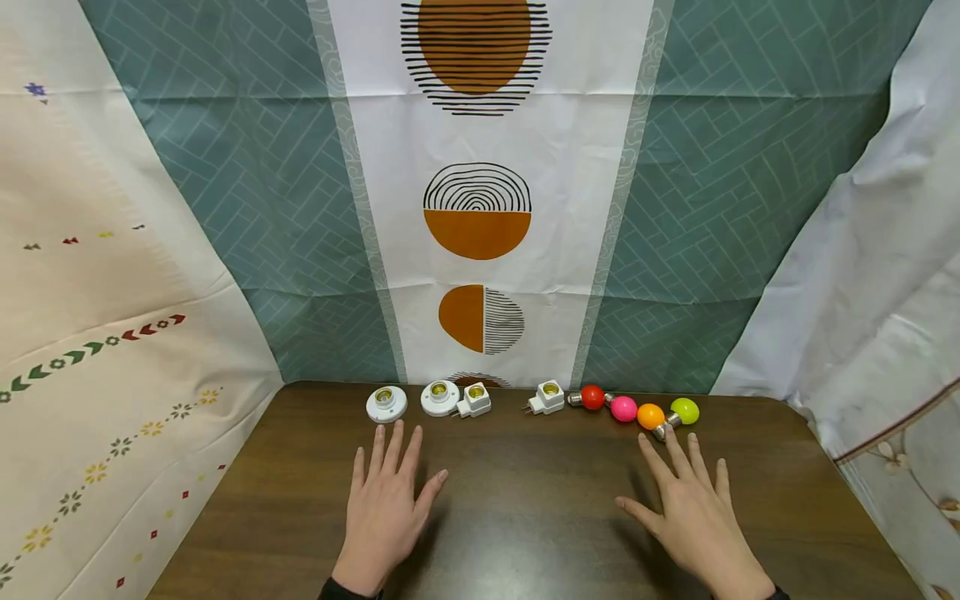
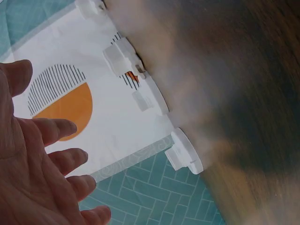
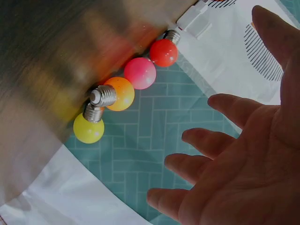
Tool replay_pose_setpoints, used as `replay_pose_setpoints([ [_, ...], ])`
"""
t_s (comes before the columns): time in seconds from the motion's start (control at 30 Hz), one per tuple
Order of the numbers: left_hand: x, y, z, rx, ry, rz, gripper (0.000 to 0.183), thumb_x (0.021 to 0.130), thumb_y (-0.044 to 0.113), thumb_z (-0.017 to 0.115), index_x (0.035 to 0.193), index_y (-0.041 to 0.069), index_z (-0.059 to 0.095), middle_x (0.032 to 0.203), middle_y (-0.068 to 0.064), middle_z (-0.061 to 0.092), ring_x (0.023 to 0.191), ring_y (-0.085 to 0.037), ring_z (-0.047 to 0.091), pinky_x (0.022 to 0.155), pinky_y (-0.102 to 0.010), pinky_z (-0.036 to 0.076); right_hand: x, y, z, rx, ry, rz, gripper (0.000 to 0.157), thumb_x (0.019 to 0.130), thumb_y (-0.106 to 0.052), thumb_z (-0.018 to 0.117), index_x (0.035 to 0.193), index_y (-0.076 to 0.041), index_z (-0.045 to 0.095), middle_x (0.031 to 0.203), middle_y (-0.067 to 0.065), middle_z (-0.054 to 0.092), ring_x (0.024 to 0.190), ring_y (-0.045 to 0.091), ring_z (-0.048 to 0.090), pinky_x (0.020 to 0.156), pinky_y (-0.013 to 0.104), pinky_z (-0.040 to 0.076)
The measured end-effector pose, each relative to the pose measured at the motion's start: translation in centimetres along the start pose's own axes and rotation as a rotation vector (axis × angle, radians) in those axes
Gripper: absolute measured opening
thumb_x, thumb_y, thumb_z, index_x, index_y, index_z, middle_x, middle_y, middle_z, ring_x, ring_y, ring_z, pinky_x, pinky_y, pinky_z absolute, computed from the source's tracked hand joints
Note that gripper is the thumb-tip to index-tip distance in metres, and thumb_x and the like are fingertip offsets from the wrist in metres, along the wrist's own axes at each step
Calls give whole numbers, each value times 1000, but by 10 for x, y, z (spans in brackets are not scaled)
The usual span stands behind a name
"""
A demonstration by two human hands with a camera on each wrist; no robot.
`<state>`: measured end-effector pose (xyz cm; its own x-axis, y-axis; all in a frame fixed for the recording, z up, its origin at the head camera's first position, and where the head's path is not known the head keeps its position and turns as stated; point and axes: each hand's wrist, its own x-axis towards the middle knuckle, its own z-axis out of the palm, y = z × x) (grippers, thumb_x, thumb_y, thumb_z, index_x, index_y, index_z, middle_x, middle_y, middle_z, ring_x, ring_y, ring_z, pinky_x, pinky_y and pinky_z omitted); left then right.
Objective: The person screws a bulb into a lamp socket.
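Observation:
My left hand (image 1: 384, 515) is spread with straight fingers over the table, holding nothing. Just beyond its fingertips are two round white lamp sockets (image 1: 386, 404) and a white plug-in lamp socket (image 1: 474, 401). A second plug-in socket (image 1: 549, 397) sits farther right. My right hand (image 1: 693, 521), also spread and holding nothing, is nearest the light bulbs. These are a red bulb (image 1: 592, 397), a pink bulb (image 1: 624, 408), an orange bulb (image 1: 651, 416) and a yellow-green bulb (image 1: 685, 410). In the right wrist view, the metal bases of the orange and yellow bulbs (image 3: 88, 131) cross.
The dark brown wooden table (image 1: 525, 500) ends at a patterned curtain (image 1: 480, 225) right behind the sockets and bulbs. Pale cloth (image 1: 150, 400) hangs along the left side, and white cloth (image 1: 862, 292) along the right.

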<state>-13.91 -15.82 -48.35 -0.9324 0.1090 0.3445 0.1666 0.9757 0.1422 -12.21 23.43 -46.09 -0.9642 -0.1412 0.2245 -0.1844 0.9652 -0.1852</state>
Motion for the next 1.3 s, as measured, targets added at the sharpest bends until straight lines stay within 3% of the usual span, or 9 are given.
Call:
replay_pose_setpoints([
  [0.1, 3, 0, 0, -6, 1, 0, 73, 90, 66, 35, 146, 19, 32, 153, -6, 13, 138, -25, -1, 105, -54, 8, 3, 0, 0, 19, -13, 7, 95, 77, -80, 39, 146, -16, 31, 152, 15, 10, 135, 42, -2, 96, 64, -11],
  [0.27, 11, 1, 1, -33, 24, 18, 74, 90, 64, 40, 144, 14, 35, 151, -13, 18, 138, -29, 1, 105, -53, 11, 9, 2, 0, 59, 14, 20, 89, 79, -77, 42, 138, -11, 44, 146, 20, 27, 129, 45, 24, 95, 70, 12],
  [0.4, 22, 6, 1, -53, 52, 54, 75, 87, 60, 50, 142, 11, 37, 148, -17, 23, 137, -33, 9, 105, -54, 13, 13, 5, 1, 61, 71, -5, 77, 81, -67, 54, 128, -7, 54, 136, 21, 41, 121, 42, 38, 90, 67, 28],
  [0.53, 38, 16, 3, -67, 53, 99, 76, 87, 57, 54, 141, 7, 38, 144, -19, 30, 134, -35, 20, 104, -51, 18, 17, 7, 3, 73, 100, -52, 64, 81, -53, 64, 124, -5, 57, 130, 21, 48, 119, 39, 42, 89, 61, 34],
  [0.73, 72, 35, 18, -111, 17, 108, 74, 86, 55, 55, 140, 6, 39, 130, -17, 44, 119, -32, 40, 93, -47, 36, 24, 6, 1, 57, 88, -68, 63, 80, -51, 66, 123, -6, 58, 130, 21, 48, 117, 41, 43, 89, 64, 31],
  [0.97, 109, 48, 43, -127, -69, 47, 75, 84, 57, 57, 138, 5, 42, 122, -16, 48, 109, -30, 45, 83, -44, 43, 32, 7, 1, 32, 54, -60, 66, 80, -54, 65, 125, -7, 57, 130, 20, 48, 118, 42, 41, 90, 66, 28],
  [1.3, 131, 48, 70, -104, -111, -5, 83, 74, 53, 71, 137, 6, 43, 126, -15, 46, 109, -33, 46, 80, -47, 44, 38, 10, 6, 22, 44, -53, 65, 77, -49, 69, 124, -7, 57, 131, 20, 46, 123, 43, 35, 92, 68, 23],
])
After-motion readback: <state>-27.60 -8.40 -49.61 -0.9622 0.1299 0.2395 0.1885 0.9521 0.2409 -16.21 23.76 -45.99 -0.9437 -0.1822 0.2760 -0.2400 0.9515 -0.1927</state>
